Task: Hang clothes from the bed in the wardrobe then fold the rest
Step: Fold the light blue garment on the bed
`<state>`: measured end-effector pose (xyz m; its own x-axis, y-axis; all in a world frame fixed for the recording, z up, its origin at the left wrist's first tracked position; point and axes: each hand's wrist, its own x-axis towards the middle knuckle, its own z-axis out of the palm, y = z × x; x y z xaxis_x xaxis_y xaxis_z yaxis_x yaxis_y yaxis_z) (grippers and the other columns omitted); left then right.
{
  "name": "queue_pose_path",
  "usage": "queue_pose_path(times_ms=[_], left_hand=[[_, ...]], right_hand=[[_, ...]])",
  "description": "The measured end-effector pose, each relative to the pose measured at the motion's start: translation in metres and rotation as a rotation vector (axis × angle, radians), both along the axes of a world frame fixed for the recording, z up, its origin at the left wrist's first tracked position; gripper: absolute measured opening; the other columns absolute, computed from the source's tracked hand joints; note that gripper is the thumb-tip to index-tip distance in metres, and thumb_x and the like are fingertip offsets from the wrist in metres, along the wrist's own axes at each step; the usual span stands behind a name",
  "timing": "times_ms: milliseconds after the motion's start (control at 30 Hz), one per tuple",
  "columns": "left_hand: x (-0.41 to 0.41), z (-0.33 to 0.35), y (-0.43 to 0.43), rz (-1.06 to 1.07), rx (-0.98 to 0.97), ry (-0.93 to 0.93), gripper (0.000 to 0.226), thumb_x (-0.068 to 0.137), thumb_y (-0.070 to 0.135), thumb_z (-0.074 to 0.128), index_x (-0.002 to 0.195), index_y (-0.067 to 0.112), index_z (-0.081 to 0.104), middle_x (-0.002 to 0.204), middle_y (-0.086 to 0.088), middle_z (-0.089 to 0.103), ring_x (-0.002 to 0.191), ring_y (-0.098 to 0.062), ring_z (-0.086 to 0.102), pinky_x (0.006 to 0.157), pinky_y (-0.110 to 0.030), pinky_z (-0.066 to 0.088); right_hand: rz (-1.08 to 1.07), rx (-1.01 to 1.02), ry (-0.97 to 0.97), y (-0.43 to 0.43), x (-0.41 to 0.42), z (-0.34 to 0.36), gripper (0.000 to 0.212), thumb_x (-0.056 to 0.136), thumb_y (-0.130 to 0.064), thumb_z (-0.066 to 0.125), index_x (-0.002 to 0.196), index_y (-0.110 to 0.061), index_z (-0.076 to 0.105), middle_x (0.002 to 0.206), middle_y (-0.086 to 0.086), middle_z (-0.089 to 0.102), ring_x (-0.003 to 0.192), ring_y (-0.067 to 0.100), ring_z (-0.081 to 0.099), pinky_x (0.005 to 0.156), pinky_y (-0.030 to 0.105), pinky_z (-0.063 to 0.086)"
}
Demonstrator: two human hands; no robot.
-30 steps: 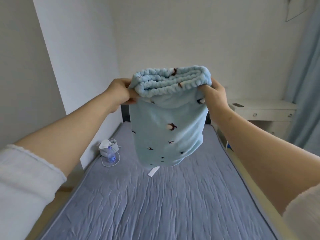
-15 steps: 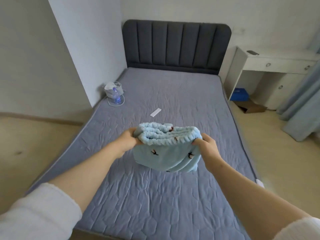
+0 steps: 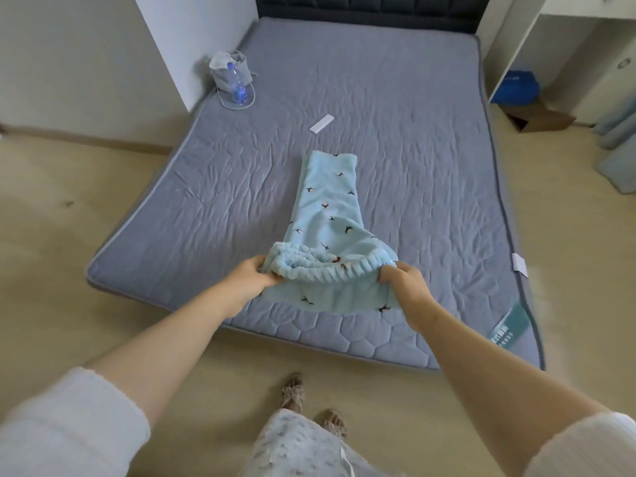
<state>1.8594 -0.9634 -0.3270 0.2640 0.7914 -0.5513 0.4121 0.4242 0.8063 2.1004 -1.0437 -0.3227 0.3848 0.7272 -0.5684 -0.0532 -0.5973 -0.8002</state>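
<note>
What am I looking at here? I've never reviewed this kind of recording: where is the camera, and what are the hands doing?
There is no machine here: a person wears one wide-angle camera on the head, looking forward and down. The left hand and right hand each grip an end of the elastic waistband of light blue pyjama trousers. The legs lie stretched out on the grey mattress. Also on the mattress: a water bottle beside a pouch and a small white strip.

Trousers (image 3: 327,215) lie mid-bed (image 3: 430,166); bottle (image 3: 236,85) at far-left corner (bagged); desk (image 3: 550,15) right of bed.
</note>
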Motion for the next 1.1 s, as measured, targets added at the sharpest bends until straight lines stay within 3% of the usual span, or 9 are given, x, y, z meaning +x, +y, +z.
queue_pose_path(times_ms=[100,233,367,467,633,733,833,900,1100], left_hand=[[-0.013,-0.016,-0.020,-0.018,-0.127,0.044,0.035,0.085,0.017,0.066,0.118,0.018,0.053,0.109,-0.003,0.065,0.103,-0.021,0.061,0.094,-0.042,0.048],[-0.030,-0.037,-0.045,-0.077,-0.283,0.027,0.031,0.087,0.019,0.064,0.117,0.018,0.056,0.094,0.003,0.069,0.084,-0.012,0.065,0.066,-0.026,0.051],[-0.041,-0.056,-0.052,-0.081,-0.331,0.085,0.031,0.086,0.020,0.065,0.116,0.018,0.056,0.098,-0.002,0.069,0.088,-0.016,0.065,0.070,-0.027,0.051],[-0.038,-0.063,-0.038,-0.058,-0.262,0.127,0.032,0.084,0.025,0.067,0.114,0.022,0.054,0.103,-0.001,0.067,0.095,-0.016,0.063,0.075,-0.029,0.049],[-0.017,-0.068,0.007,-0.004,-0.159,0.095,0.027,0.083,0.032,0.067,0.105,0.032,0.051,0.099,0.011,0.062,0.093,-0.008,0.058,0.074,-0.024,0.046],[-0.001,-0.069,0.048,0.000,-0.106,0.076,0.020,0.084,0.031,0.066,0.098,0.033,0.052,0.096,0.014,0.060,0.087,-0.003,0.056,0.067,-0.019,0.043],[0.022,-0.076,0.104,0.007,-0.064,0.083,0.036,0.084,0.029,0.067,0.117,0.026,0.052,0.105,0.008,0.058,0.098,-0.012,0.055,0.079,-0.024,0.043],[0.040,-0.081,0.147,0.005,-0.032,0.117,0.038,0.084,0.029,0.068,0.119,0.021,0.054,0.108,0.004,0.058,0.100,-0.015,0.054,0.081,-0.026,0.041],[0.096,-0.100,0.286,-0.026,0.148,0.210,0.018,0.082,0.032,0.068,0.095,0.025,0.058,0.080,0.006,0.059,0.069,-0.011,0.055,0.058,-0.025,0.043]], right_hand=[[0.037,-0.082,0.051,-0.021,-0.010,-0.015,0.009,0.079,-0.007,0.053,0.074,-0.012,0.059,0.073,0.001,0.057,0.064,0.015,0.050,0.053,0.025,0.039],[0.008,-0.241,0.150,-0.045,-0.024,-0.037,0.009,0.077,-0.004,0.052,0.084,-0.009,0.056,0.077,0.009,0.056,0.062,0.025,0.054,0.053,0.028,0.048],[0.001,-0.350,0.184,-0.054,-0.034,-0.057,0.009,0.077,-0.003,0.051,0.084,-0.006,0.055,0.077,0.009,0.053,0.071,0.029,0.052,0.064,0.036,0.046],[0.000,-0.334,0.163,-0.041,-0.033,-0.063,0.008,0.079,-0.004,0.051,0.072,-0.009,0.052,0.076,0.008,0.052,0.071,0.027,0.049,0.067,0.032,0.044],[-0.020,-0.215,0.063,0.008,-0.019,-0.064,0.014,0.079,-0.006,0.052,0.067,-0.013,0.055,0.064,0.003,0.053,0.058,0.017,0.047,0.050,0.024,0.036],[-0.060,-0.178,-0.021,0.047,-0.008,-0.069,0.006,0.078,-0.011,0.053,0.074,-0.010,0.057,0.071,0.008,0.055,0.064,0.022,0.048,0.060,0.029,0.040],[-0.103,-0.170,-0.142,0.096,0.006,-0.078,0.018,0.078,-0.018,0.052,0.089,-0.005,0.060,0.077,0.007,0.056,0.074,0.024,0.051,0.073,0.039,0.045],[-0.125,-0.151,-0.255,0.134,0.018,-0.082,0.017,0.078,-0.021,0.052,0.083,-0.005,0.057,0.073,0.005,0.054,0.075,0.024,0.051,0.077,0.042,0.046],[-0.133,-0.057,-0.490,0.266,0.063,-0.101,0.018,0.081,-0.016,0.049,0.065,-0.012,0.041,0.055,0.000,0.042,0.048,0.013,0.039,0.047,0.027,0.030]])
